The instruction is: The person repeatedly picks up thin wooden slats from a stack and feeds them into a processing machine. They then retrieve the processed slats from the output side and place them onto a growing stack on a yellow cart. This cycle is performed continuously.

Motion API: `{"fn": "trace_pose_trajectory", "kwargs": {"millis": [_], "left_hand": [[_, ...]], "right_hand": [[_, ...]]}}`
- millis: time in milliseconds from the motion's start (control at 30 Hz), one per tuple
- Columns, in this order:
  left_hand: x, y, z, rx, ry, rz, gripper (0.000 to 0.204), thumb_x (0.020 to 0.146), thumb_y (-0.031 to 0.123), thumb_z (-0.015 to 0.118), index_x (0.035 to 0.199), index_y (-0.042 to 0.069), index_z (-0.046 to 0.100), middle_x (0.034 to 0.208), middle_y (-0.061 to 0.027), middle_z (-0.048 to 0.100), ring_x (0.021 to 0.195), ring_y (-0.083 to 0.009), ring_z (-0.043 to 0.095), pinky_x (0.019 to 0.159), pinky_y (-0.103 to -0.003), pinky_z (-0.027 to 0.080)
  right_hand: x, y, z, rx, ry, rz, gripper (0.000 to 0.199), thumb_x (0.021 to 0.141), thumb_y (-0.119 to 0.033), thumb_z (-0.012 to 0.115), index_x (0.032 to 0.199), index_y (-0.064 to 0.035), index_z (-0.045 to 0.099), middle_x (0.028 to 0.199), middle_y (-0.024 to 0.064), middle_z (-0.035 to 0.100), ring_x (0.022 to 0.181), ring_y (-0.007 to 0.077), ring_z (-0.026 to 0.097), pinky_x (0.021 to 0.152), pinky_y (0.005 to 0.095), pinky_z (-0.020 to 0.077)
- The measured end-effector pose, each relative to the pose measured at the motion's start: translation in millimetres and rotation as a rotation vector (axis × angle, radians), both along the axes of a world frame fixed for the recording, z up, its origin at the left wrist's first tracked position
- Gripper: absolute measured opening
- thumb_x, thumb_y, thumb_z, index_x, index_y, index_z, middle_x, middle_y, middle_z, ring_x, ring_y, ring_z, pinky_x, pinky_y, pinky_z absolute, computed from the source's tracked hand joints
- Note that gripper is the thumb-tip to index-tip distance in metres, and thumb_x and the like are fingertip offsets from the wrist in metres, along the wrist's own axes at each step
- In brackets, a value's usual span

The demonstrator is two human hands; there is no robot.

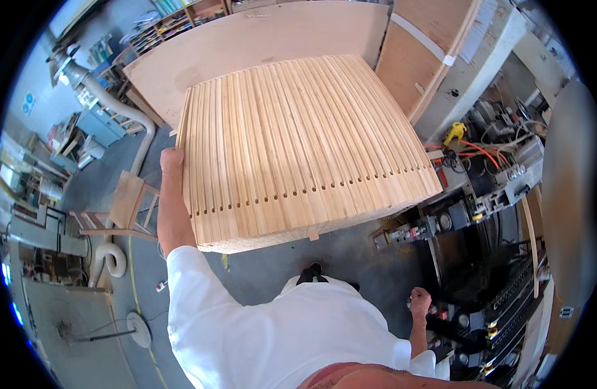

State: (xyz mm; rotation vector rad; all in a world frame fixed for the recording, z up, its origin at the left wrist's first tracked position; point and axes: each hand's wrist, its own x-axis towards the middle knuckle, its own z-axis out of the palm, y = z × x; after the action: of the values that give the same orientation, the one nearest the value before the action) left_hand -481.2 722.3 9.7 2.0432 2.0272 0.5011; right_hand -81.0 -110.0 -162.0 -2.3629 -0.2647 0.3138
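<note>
A wide stack of pale wooden slats point(292, 136) stands in front of me, packed side by side. A row of small dark holes runs across the slats near their close ends. My left hand point(172, 159) is closed at the stack's left side, gripping the outermost wooden slat point(186, 146); its fingertips are partly hidden. Down at my right side, apart from the stack, my right hand point(420, 301) is curled closed next to the machine. What it holds, if anything, I cannot make out.
A black and metal machine point(467, 259) fills the right side, with a yellow air gun point(454, 133) and orange hoses above. Large boards point(266, 35) stand behind the stack. At left are a wooden chair point(131, 201), a ribbed duct hose point(143, 129) and a round-based stand point(139, 329).
</note>
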Motion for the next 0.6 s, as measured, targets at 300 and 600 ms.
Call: {"fn": "trace_pose_trajectory", "kwargs": {"millis": [300, 600], "left_hand": [[36, 40, -26, -0.168, -0.037, -0.199, 0.042, 0.089, 0.038, 0.055, 0.103, 0.003, 0.072, 0.103, -0.0186, 0.072, 0.097, -0.0325, 0.069, 0.084, -0.044, 0.053], [221, -155, 80, 0.567, -0.5, -0.564, 0.049, 0.1, 0.035, 0.053, 0.132, -0.003, 0.056, 0.131, -0.0211, 0.06, 0.118, -0.0315, 0.06, 0.099, -0.038, 0.049]], "right_hand": [[-58, -47, -4, -0.11, -0.122, 0.017, 0.02, 0.085, -0.017, 0.059, 0.083, -0.0008, 0.071, 0.078, 0.0202, 0.067, 0.077, 0.0353, 0.068, 0.07, 0.0415, 0.0516], [-96, -86, 74, -0.091, -0.265, -0.354, 0.025, 0.089, -0.016, 0.065, 0.112, -0.0049, 0.067, 0.107, 0.0154, 0.066, 0.099, 0.0349, 0.064, 0.086, 0.0422, 0.0523]]}}
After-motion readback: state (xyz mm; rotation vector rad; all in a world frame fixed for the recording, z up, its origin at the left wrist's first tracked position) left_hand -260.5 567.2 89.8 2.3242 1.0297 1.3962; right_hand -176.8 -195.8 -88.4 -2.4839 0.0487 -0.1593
